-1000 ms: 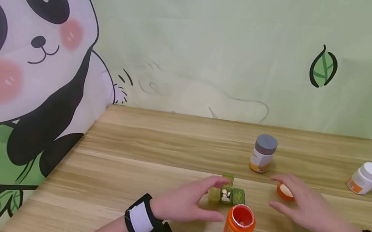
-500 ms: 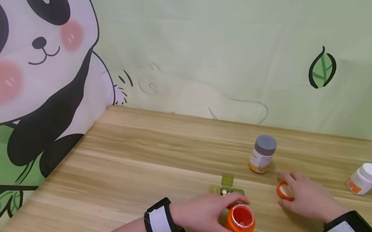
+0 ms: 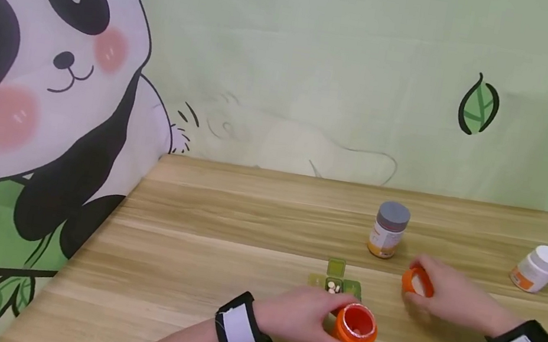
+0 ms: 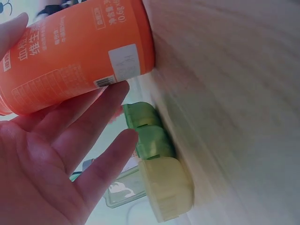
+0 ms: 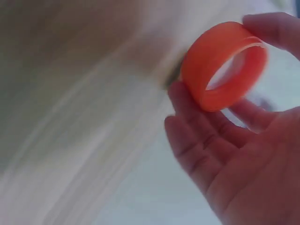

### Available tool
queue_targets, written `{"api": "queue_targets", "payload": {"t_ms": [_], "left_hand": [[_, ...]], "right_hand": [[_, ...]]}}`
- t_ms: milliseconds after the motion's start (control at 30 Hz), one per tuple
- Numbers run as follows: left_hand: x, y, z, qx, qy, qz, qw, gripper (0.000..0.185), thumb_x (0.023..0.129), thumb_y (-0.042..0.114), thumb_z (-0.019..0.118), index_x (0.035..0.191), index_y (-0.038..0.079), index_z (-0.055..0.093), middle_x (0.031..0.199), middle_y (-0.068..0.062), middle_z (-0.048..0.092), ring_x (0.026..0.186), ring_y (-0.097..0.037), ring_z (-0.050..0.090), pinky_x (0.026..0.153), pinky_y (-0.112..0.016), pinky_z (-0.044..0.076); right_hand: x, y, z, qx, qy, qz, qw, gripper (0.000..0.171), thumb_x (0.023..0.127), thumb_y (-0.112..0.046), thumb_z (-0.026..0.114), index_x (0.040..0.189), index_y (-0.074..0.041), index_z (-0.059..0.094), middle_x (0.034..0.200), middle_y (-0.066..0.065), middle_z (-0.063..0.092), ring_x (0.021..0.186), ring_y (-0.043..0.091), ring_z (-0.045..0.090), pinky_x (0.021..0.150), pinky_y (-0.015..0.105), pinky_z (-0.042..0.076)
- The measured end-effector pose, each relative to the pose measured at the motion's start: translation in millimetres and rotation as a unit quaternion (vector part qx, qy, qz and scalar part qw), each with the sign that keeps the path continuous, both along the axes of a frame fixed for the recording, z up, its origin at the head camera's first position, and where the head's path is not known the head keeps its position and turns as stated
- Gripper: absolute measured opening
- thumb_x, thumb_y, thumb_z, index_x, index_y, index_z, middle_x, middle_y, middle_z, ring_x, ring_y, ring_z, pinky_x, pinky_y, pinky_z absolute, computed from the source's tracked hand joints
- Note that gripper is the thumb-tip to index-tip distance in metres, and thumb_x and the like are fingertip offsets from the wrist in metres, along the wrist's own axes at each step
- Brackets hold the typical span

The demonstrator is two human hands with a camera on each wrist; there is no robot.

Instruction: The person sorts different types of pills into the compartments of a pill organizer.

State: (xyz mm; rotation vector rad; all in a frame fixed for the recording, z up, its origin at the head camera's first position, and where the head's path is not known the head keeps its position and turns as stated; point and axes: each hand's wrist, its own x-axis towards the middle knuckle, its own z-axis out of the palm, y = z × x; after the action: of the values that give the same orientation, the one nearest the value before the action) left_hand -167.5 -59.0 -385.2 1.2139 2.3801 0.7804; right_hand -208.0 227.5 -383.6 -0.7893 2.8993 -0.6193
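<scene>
Nearest to you, your left hand [image 3: 306, 320] is wrapped around the orange bottle [image 3: 353, 334], which stands open on the near middle of the table [image 3: 217, 258]. In the left wrist view your fingers [image 4: 101, 119] curl under the bottle [image 4: 77, 51], so this hand is gripping it. You can see some pills down inside.

Just behind the bottle sits the little green pill box [image 3: 337, 284]. Its lid is up and white pills lie in one part. The box [image 4: 154, 154] is very close to your fingertips but not touching them.

A bit farther and to the right, your right hand [image 3: 448, 294] pinches the orange cap [image 3: 416, 280] between thumb and fingers. In the right wrist view the cap [image 5: 222, 65] is tipped up on its side and off the table.

It looks like the pills are in the box and you are now closing the bottle. Next you need to bring the cap over the open mouth, set it flat and twist, while your left hand keeps the bottle from turning.

Half a second ago the cap was lower, near the table; now it is lifted and tipped. Your left hand has stayed on the bottle.

Farther back stand a gray-capped bottle [image 3: 389, 229] and, far right, a white bottle [image 3: 538, 268].
</scene>
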Motion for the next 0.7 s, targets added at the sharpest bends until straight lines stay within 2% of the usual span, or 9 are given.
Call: {"api": "queue_targets", "payload": {"t_ms": [67,133,200,267,333,467,600,700], "left_hand": [[-0.6,0,-0.4,0.000,0.000,-0.004,1.0000,0.057,0.085,0.046,0.073,0.130,0.019,0.051,0.107,0.018,0.062,0.090,0.009,0.053,0.079,-0.011,0.041],[-1.0,0,-0.7,0.000,-0.001,-0.005,1.0000,0.057,0.085,0.045,0.074,0.130,0.018,0.051,0.106,0.018,0.062,0.089,0.009,0.053,0.078,-0.011,0.041],[-1.2,-1,-1.0,0.002,-0.006,-0.006,1.0000,0.057,0.085,0.044,0.074,0.130,0.017,0.051,0.105,0.018,0.062,0.088,0.008,0.053,0.078,-0.011,0.041],[-1.3,-1,-1.2,0.003,-0.009,-0.006,0.9999,0.056,0.085,0.043,0.074,0.129,0.017,0.051,0.105,0.017,0.062,0.087,0.008,0.053,0.077,-0.011,0.042],[-1.4,-1,-1.7,0.003,-0.009,-0.006,0.9999,0.055,0.086,0.044,0.073,0.129,0.018,0.051,0.104,0.018,0.062,0.086,0.007,0.054,0.076,-0.011,0.042],[-1.5,-1,-4.0,0.006,-0.013,-0.006,0.9999,0.055,0.086,0.045,0.072,0.131,0.020,0.051,0.109,0.017,0.062,0.087,0.006,0.054,0.078,-0.011,0.042],[-0.7,0,-4.0,0.007,-0.016,-0.004,0.9998,0.049,0.087,0.044,0.072,0.125,0.018,0.056,0.108,0.016,0.063,0.086,0.006,0.055,0.078,-0.011,0.042],[0.2,0,-3.8,0.002,-0.006,-0.003,1.0000,0.042,0.086,0.044,0.072,0.117,0.017,0.061,0.097,0.016,0.064,0.078,0.005,0.054,0.071,-0.011,0.042]], "right_hand": [[7.5,-5,10.1,-0.050,-0.006,0.019,0.999,0.046,0.085,-0.023,0.075,0.119,-0.005,0.052,0.091,-0.002,0.056,0.081,0.014,0.054,0.067,0.032,0.048],[15.8,-12,19.9,-0.096,0.009,0.053,0.994,0.046,0.087,-0.020,0.074,0.125,-0.009,0.052,0.098,-0.005,0.057,0.086,0.011,0.055,0.070,0.030,0.049],[24.6,-21,28.5,-0.141,0.032,0.090,0.985,0.048,0.088,-0.017,0.074,0.131,-0.014,0.052,0.108,-0.006,0.060,0.091,0.009,0.055,0.074,0.029,0.049],[33.1,-31,35.0,-0.191,0.037,0.122,0.973,0.050,0.087,-0.012,0.074,0.133,-0.017,0.053,0.115,-0.007,0.059,0.095,0.009,0.056,0.079,0.026,0.049],[40.5,-41,37.1,-0.244,0.024,0.149,0.958,0.049,0.086,-0.007,0.074,0.130,-0.015,0.053,0.119,-0.004,0.060,0.098,0.010,0.058,0.084,0.023,0.048],[54.4,-56,33.4,-0.325,-0.040,0.168,0.930,0.046,0.085,-0.001,0.073,0.123,-0.011,0.051,0.122,0.003,0.059,0.105,0.015,0.059,0.090,0.023,0.046],[61.3,-65,20.0,-0.408,-0.075,0.184,0.891,0.043,0.083,0.012,0.069,0.116,-0.004,0.048,0.126,0.008,0.058,0.111,0.016,0.059,0.091,0.023,0.046],[63.7,-70,6.8,-0.454,-0.092,0.188,0.866,0.041,0.081,0.018,0.067,0.112,0.000,0.048,0.127,0.011,0.059,0.117,0.015,0.056,0.094,0.022,0.043]]}}
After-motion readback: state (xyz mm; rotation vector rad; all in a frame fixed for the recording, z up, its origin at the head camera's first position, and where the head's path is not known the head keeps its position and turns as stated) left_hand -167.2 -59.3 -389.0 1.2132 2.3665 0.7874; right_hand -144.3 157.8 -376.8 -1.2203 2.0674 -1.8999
